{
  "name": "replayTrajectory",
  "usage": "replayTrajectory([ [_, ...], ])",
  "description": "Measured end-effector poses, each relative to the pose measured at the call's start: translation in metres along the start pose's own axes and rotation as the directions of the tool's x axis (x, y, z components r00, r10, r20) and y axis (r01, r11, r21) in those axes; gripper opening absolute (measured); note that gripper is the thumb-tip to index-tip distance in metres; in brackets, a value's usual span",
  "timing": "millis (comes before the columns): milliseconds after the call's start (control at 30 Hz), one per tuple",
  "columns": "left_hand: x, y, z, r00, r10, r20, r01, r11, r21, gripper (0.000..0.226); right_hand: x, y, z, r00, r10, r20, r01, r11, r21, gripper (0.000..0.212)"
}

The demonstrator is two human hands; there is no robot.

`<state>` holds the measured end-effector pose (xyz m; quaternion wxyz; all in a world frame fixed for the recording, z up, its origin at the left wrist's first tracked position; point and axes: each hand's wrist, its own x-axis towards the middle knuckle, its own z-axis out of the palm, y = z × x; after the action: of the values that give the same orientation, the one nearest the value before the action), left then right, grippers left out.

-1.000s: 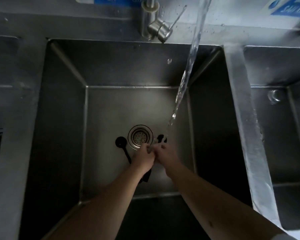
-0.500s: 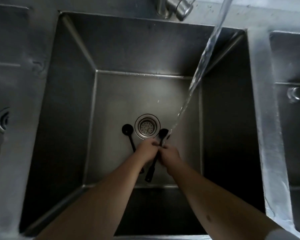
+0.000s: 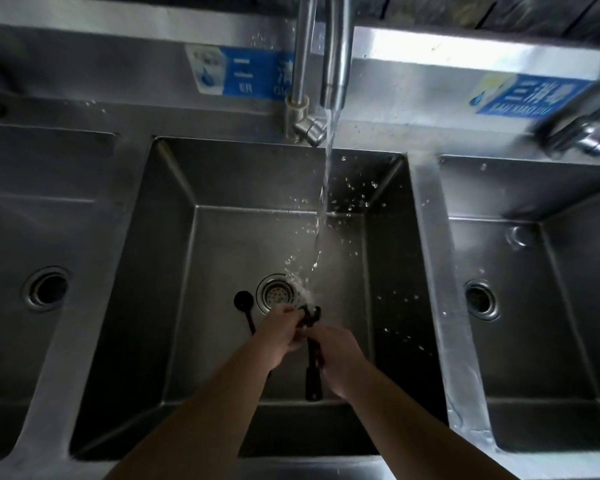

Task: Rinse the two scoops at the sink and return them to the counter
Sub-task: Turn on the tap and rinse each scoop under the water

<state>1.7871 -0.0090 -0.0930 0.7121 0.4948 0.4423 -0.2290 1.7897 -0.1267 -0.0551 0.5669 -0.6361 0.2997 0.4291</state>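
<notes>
Deep in the middle steel sink basin (image 3: 174,271), both my hands hold one black scoop (image 3: 313,379) under the running water. My right hand (image 3: 336,355) grips its handle, whose end hangs down below the hand. My left hand (image 3: 281,332) closes over the scoop's bowl end, where the stream (image 3: 328,174) lands and splashes. The second black scoop (image 3: 244,301) lies on the basin floor just left of the drain strainer (image 3: 277,294), its handle partly hidden behind my left wrist.
The tap (image 3: 335,64) rises at the back, with its lever (image 3: 307,128) below. Steel basins sit to the left (image 3: 47,289) and right (image 3: 480,301), each with a drain. A second tap (image 3: 579,133) is at far right. Blue labels mark the backsplash.
The view has tilted up, so the tap and backsplash now show. My hands have shifted along the scoop, the left over its bowl end. Water now splashes widely off it.
</notes>
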Motion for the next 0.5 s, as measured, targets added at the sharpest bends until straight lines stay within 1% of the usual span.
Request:
replayTrajectory([
  [67,-0.003,0.009,0.005,0.999,-0.006,0.052,0.010,0.996,-0.085,0.018,-0.004,-0.006,-0.002,1.000,0.003,0.008,-0.003,0.999,-0.041,0.022],
  [167,-0.004,0.024,0.012,0.995,0.032,0.099,-0.023,0.996,-0.085,0.017,-0.004,-0.015,-0.001,0.999,-0.030,-0.011,0.029,0.990,-0.138,0.021],
  [233,-0.004,0.030,0.016,0.994,0.076,0.077,-0.069,0.994,-0.090,0.017,-0.004,-0.020,0.000,0.998,-0.061,-0.008,0.059,0.988,-0.144,0.017],
  [300,-0.004,0.035,0.018,0.991,0.121,0.058,-0.115,0.989,-0.091,0.011,-0.003,-0.024,0.002,0.996,-0.094,0.009,0.095,0.989,-0.116,0.013],
  [367,-0.004,0.039,0.018,0.991,0.135,0.022,-0.133,0.989,-0.069,0.011,-0.003,-0.025,0.003,0.990,-0.141,0.021,0.143,0.977,-0.158,0.012],
  [433,-0.004,0.042,0.017,0.992,0.129,0.009,-0.128,0.990,-0.065,0.021,0.000,-0.028,0.006,0.981,-0.191,0.024,0.192,0.964,-0.183,0.014],
  [500,-0.005,0.046,0.016,0.990,0.127,0.058,-0.122,0.990,-0.075,0.032,0.002,-0.035,0.008,0.969,-0.248,0.007,0.244,0.951,-0.187,0.016],
])
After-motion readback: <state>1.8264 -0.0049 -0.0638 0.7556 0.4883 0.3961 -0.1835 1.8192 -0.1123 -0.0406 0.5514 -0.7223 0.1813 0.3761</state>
